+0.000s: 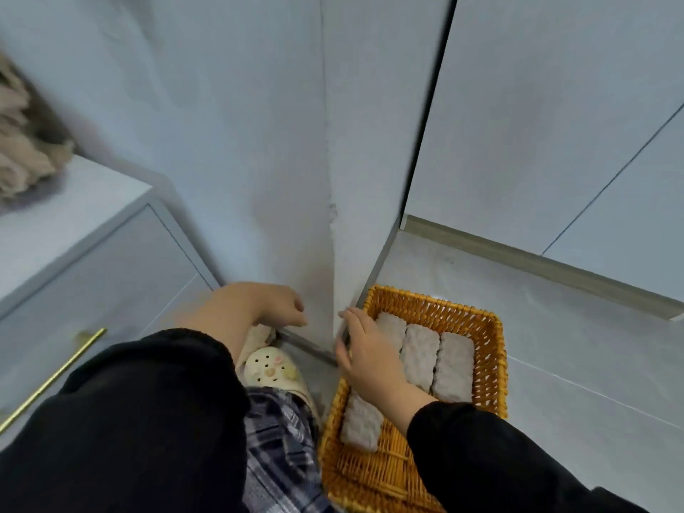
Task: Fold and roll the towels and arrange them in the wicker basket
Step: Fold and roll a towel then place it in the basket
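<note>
Three grey, nubby rolled towels (420,357) lie side by side in the orange rectangular wicker basket (494,349), which sits on the pale floor at the lower centre-right of the frame, against a wall corner. Over the leftmost towel and the basket's left rim rests the right hand (370,353); whether it grips anything I cannot tell. At centre, the left hand (259,309) hangs with loosely curled fingers, holding nothing. Below it shows a cream perforated clog (270,368).
</note>
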`<control>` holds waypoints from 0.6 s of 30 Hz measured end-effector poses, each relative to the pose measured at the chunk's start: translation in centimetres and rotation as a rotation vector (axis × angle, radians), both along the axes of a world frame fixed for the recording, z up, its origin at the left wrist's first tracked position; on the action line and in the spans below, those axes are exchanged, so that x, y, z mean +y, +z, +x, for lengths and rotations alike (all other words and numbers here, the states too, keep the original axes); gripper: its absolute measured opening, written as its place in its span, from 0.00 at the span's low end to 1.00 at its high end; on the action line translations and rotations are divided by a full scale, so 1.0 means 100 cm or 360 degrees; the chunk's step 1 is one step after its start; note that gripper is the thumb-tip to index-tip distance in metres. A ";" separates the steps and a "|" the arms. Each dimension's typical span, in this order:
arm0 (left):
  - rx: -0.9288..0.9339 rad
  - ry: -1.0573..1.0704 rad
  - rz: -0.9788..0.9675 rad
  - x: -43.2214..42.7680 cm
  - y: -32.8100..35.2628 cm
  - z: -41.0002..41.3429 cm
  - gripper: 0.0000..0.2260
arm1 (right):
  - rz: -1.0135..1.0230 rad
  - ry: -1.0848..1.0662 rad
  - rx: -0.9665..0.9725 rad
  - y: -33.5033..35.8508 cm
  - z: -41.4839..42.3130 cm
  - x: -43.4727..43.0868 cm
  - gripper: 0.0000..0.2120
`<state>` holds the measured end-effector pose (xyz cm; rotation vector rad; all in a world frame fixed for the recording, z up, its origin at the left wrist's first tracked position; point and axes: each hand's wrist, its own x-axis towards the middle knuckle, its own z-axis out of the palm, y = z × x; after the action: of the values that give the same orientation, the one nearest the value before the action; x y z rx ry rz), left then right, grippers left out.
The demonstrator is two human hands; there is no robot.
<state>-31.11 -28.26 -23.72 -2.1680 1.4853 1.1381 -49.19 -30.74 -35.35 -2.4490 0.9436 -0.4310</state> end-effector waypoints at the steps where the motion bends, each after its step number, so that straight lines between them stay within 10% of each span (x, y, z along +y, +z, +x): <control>1: -0.0022 0.0042 -0.0019 0.009 0.005 0.013 0.21 | 0.0003 0.0056 0.0006 0.004 0.012 0.003 0.22; 18: 0.0131 0.0897 -0.0197 0.077 -0.167 0.138 0.16 | 0.0095 0.0613 0.0789 -0.108 0.219 -0.003 0.23</control>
<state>-17.29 -20.56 -40.43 -2.7575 1.0125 1.3397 -27.27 -30.99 -46.16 -2.6482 0.6181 0.3455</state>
